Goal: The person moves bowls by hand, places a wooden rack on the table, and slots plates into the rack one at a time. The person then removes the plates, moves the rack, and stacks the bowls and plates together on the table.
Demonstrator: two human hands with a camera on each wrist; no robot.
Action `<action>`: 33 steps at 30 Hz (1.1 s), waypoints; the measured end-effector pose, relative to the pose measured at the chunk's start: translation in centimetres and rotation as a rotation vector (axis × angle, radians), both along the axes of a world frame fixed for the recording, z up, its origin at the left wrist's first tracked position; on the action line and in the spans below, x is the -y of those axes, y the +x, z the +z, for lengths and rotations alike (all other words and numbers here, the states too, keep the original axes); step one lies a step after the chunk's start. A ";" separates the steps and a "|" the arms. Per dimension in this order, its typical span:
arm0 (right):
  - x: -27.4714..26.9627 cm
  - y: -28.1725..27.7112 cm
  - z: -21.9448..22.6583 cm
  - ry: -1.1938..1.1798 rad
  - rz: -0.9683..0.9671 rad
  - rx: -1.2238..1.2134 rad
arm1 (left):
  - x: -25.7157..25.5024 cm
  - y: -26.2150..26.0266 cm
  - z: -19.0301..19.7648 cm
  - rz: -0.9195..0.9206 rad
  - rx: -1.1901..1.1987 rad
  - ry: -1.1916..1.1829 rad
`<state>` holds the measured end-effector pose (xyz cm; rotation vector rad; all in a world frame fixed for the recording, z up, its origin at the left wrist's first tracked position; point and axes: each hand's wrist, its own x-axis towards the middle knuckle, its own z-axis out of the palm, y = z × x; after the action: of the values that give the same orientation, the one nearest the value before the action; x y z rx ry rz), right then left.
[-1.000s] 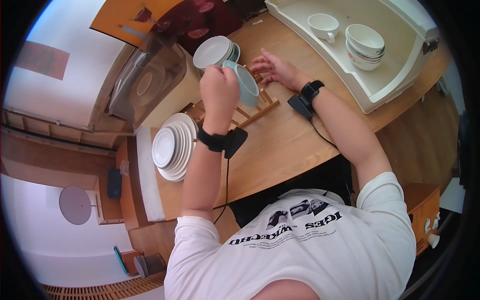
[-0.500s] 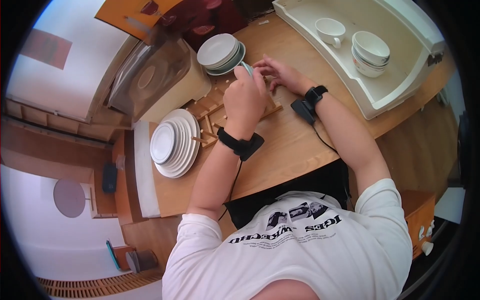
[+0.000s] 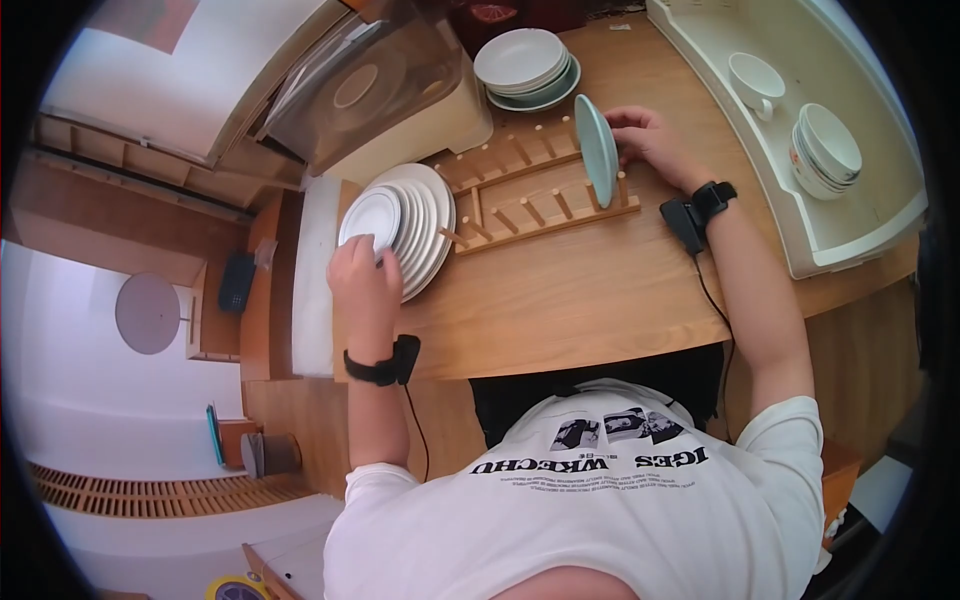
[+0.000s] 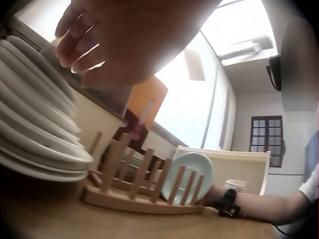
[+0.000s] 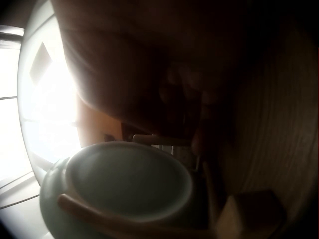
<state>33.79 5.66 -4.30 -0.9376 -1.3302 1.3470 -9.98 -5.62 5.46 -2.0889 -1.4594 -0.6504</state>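
Observation:
A pale green plate (image 3: pixel 597 150) (image 4: pixel 188 172) (image 5: pixel 129 181) stands on edge between pegs at the right end of the wooden rack (image 3: pixel 560 230) (image 4: pixel 139 203). Beside its right face is my right hand (image 3: pixel 655 147) (image 5: pixel 144 59), fingers loosely bent; whether they touch the plate I cannot tell. My left hand (image 3: pixel 366 295) (image 4: pixel 129 40) is at the near edge of the stacked white plates (image 3: pixel 428 225) (image 4: pixel 37 117), left of the rack, its fingers bent downward. In the left wrist view nothing is in that hand, and contact with the plates is unclear.
Behind the rack are stacked bowls or plates (image 3: pixel 520 60) and a lidded clear-and-cream container (image 3: pixel 400 100). A cream tray-like bin (image 3: pixel 800 235) at the right holds a white cup (image 3: pixel 755 82) and stacked bowls (image 3: pixel 828 150). The table's near edge curves before my body.
The green plate, earlier in my left hand, now stands in the rack. That hand has let go and moved left to the white plates. My right hand stays near the rack's right end; the view has shifted.

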 end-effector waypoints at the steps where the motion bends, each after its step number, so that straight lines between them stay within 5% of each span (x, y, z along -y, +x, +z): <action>1: 0.0 0.0 0.1 -0.025 0.001 -0.002 | 0.3 -1.2 -0.4 -0.023 0.028 -0.029; 5: 0.2 -0.1 0.3 -0.022 0.000 -0.046 | 1.0 -3.5 -1.2 -0.132 0.082 -0.101; 11: 0.5 0.1 0.8 -0.071 0.005 -0.057 | 1.2 -2.6 -0.1 -0.159 -0.215 -0.063; 20: 0.1 0.2 0.0 -0.062 0.026 -0.107 | -0.8 -0.6 2.2 -0.200 -0.086 0.032; 23: 0.1 0.2 -0.1 -0.057 0.015 -0.105 | -2.0 0.8 3.6 -0.078 -0.154 0.084; 27: 0.3 0.0 0.3 -0.059 -0.008 -0.094 | -2.5 4.4 6.5 -0.120 0.327 0.102; 33: -0.3 0.3 -0.4 -0.053 0.021 -0.078 | -3.9 11.0 7.3 -0.360 1.078 -0.264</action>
<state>34.10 5.98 -4.71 -0.8992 -1.2536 1.4267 1.01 -1.68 12.79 -2.3202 -1.7203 -2.0481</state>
